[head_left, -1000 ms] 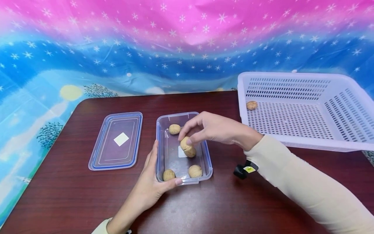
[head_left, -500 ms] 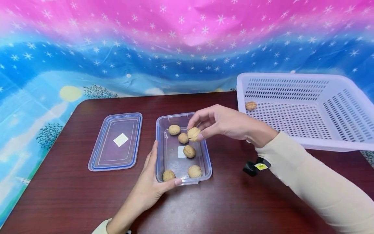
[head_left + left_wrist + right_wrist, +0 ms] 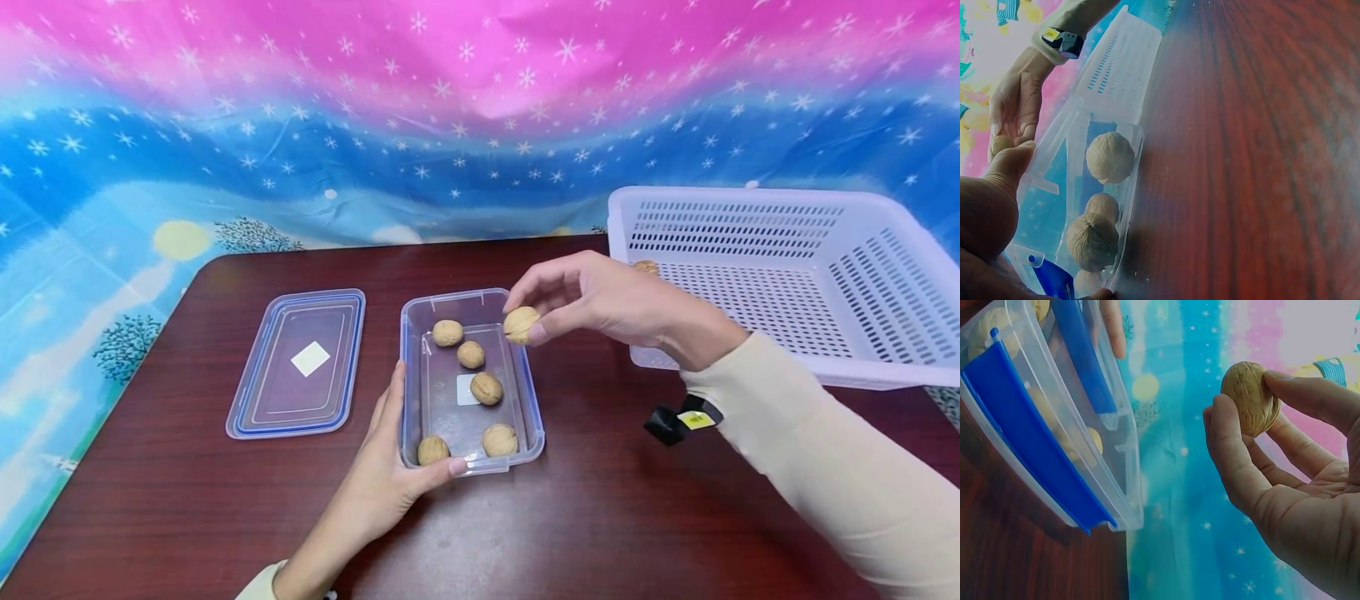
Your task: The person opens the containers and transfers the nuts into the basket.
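A clear plastic container (image 3: 442, 392) with blue side clips stands on the table, several walnuts (image 3: 486, 388) lying spread over its floor. My left hand (image 3: 382, 467) grips its near left corner, thumb over the front rim and fingers along the left wall. Between thumb and fingertips my right hand (image 3: 592, 300) pinches a walnut (image 3: 521, 325), raised above the container's right rim. The right wrist view shows this walnut (image 3: 1250, 399) up close, held away from the container (image 3: 1129, 481). In the left wrist view the left thumb (image 3: 1013, 164) overlaps the rim.
Left of the container lies a flat clear lid (image 3: 285, 392) with a blue seal and a white square label (image 3: 311, 357). A white perforated basket (image 3: 750, 363) stands at the back right, one walnut (image 3: 647, 267) partly showing behind the right hand. A patterned cloth (image 3: 375, 125) hangs behind the table.
The right hand has lifted its walnut from over the middle of the container up and right toward the rim, uncovering another walnut inside. The left hand and container have stayed put.
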Action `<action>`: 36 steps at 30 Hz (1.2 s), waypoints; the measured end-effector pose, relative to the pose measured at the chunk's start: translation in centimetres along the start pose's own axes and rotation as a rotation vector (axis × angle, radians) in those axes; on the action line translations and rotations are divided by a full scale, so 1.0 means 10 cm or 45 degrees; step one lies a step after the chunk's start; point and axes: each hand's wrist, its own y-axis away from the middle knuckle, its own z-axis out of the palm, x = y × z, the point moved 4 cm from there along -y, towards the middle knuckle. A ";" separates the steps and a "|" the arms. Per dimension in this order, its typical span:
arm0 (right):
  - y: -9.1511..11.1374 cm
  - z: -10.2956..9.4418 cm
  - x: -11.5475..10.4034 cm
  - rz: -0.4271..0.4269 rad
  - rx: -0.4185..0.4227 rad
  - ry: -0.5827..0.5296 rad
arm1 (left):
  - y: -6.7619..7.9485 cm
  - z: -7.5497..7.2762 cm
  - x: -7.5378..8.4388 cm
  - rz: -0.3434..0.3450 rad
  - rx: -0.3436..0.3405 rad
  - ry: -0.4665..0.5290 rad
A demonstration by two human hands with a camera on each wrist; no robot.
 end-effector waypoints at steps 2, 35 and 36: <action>0.03 -0.06 -0.01 -0.003 0.014 -0.017 | 0.00 0.00 0.00 0.004 0.001 0.001; 0.61 -1.89 0.48 0.187 0.549 -0.312 | 0.01 -0.01 0.00 -0.035 -0.005 -0.020; 0.61 -1.91 0.51 0.184 0.546 -0.339 | 0.01 -0.01 -0.01 -0.036 -0.005 -0.017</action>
